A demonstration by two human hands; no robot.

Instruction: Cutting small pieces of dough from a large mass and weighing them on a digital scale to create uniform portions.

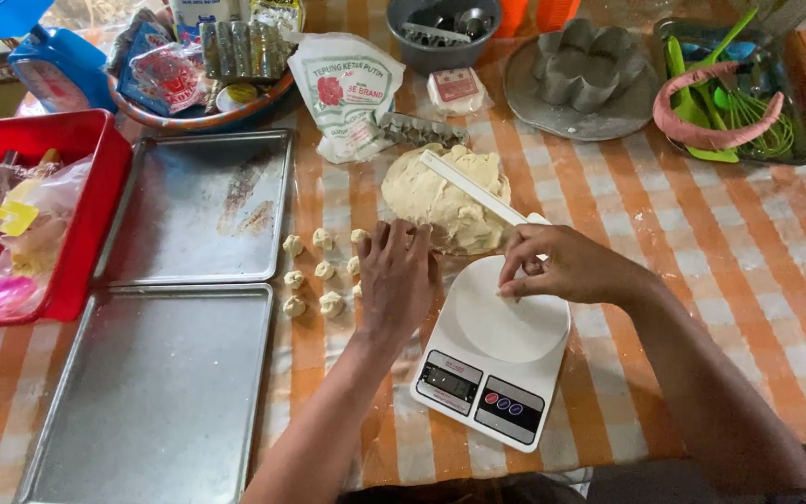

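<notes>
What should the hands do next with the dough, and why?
Probably the left hand should set its piece beside the small dough balls next to the baking trays, while the right hand, over the kitchen scale, weighs another bit. The big dough lump is far from used up.

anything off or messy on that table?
Minor only. The upper baking tray carries brownish smears, while the lower tray looks clean. A white scraper lies across the dough mound. The flour bag lies flat. Nothing looks spilled or broken.
</notes>
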